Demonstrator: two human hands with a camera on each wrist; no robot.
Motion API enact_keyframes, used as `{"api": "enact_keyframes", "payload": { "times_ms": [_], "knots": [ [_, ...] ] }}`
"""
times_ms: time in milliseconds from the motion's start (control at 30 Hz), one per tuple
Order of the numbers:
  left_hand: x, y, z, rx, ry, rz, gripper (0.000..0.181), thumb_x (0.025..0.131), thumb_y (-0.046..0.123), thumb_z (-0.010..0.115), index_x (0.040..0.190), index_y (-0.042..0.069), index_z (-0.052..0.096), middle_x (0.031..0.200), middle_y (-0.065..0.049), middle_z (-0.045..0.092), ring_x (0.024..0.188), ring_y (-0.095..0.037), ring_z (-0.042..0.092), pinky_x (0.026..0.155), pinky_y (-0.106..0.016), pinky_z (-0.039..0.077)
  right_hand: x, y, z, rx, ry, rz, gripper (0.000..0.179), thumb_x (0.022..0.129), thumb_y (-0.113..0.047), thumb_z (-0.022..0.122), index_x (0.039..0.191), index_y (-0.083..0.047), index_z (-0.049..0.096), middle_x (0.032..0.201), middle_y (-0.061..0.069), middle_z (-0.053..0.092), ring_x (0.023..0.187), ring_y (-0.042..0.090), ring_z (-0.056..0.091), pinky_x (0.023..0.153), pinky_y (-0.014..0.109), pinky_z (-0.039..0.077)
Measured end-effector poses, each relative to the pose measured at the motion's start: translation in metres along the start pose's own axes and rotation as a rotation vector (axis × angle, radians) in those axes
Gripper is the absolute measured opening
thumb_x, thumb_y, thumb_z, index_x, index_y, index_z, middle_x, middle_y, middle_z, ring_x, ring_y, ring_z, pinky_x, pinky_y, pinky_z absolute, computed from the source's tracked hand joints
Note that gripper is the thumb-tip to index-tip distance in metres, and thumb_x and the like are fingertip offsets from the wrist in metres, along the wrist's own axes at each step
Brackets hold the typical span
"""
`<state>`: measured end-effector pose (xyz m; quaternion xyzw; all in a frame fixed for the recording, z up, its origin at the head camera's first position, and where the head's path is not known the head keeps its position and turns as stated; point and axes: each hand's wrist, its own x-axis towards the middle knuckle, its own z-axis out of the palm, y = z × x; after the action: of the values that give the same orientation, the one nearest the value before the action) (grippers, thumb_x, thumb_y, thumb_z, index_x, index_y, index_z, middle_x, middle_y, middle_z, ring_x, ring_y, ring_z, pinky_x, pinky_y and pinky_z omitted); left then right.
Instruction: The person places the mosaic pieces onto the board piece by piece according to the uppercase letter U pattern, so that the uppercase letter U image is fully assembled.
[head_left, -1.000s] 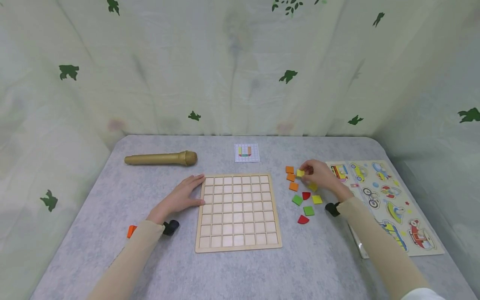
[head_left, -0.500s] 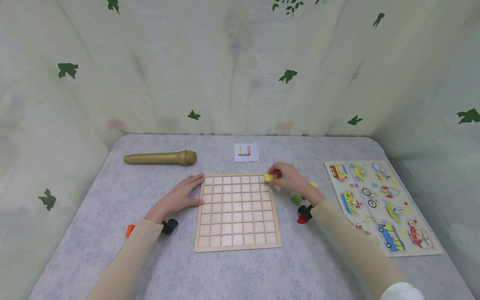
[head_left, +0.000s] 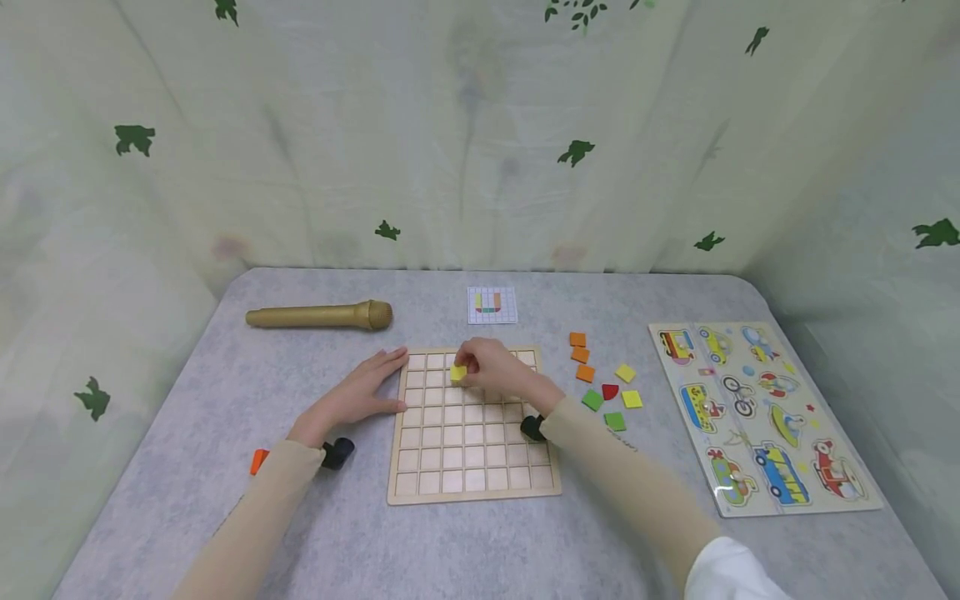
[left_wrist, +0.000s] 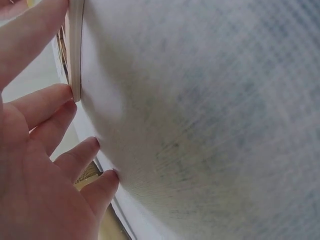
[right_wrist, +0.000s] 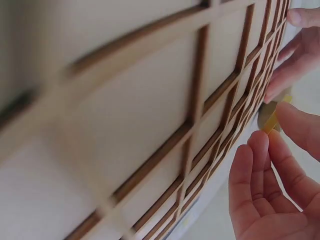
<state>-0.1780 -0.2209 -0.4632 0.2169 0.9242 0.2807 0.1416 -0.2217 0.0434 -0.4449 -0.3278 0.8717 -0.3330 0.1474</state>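
Note:
A square wooden grid board (head_left: pixel 474 498) lies in the middle of the table. My right hand (head_left: pixel 495 367) pinches a yellow square tile (head_left: pixel 457 374) between thumb and fingers, over the board's upper rows. In the right wrist view the yellow tile (right_wrist: pixel 273 120) is seen edge-on, close over the grid. My left hand (head_left: pixel 358 392) rests at the board's left edge with its fingers extended. The left wrist view shows fingertips (left_wrist: pixel 65 92) touching the board's side (left_wrist: pixel 76 50), with other fingertips on the table.
Orange tiles (head_left: pixel 580 355), green tiles (head_left: pixel 615 421), yellow tiles (head_left: pixel 632 399) and a red quarter-round piece (head_left: pixel 610 391) lie right of the board. Behind stand a small pattern card (head_left: pixel 492 306) and a gold microphone (head_left: pixel 321 317). A picture puzzle board (head_left: pixel 765 417) lies far right; an orange piece (head_left: pixel 258 461) sits by the left sleeve.
My right hand has carried the yellow tile leftward from the loose pieces, across the board's right edge, to over its upper rows. The left hand has stayed at the board's edge.

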Motion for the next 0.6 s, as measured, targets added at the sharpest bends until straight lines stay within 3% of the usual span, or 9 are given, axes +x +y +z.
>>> {"api": "enact_keyframes", "payload": {
  "times_ms": [600],
  "knots": [
    [-0.011, 0.012, 0.003, 0.047, -0.025, 0.006, 0.090, 0.084, 0.033, 0.074, 0.149, -0.005, 0.024, 0.156, -0.021, 0.017, 0.139, -0.048, 0.007, 0.110, -0.061, 0.010, 0.029, -0.017, 0.022, -0.147, -0.041, 0.015, 0.020, 0.087, -0.008, 0.070, 0.104, 0.000, 0.066, 0.091, 0.005, 0.059, 0.080, 0.014, 0.054, 0.072, 0.023, 0.047]
  ]
}}
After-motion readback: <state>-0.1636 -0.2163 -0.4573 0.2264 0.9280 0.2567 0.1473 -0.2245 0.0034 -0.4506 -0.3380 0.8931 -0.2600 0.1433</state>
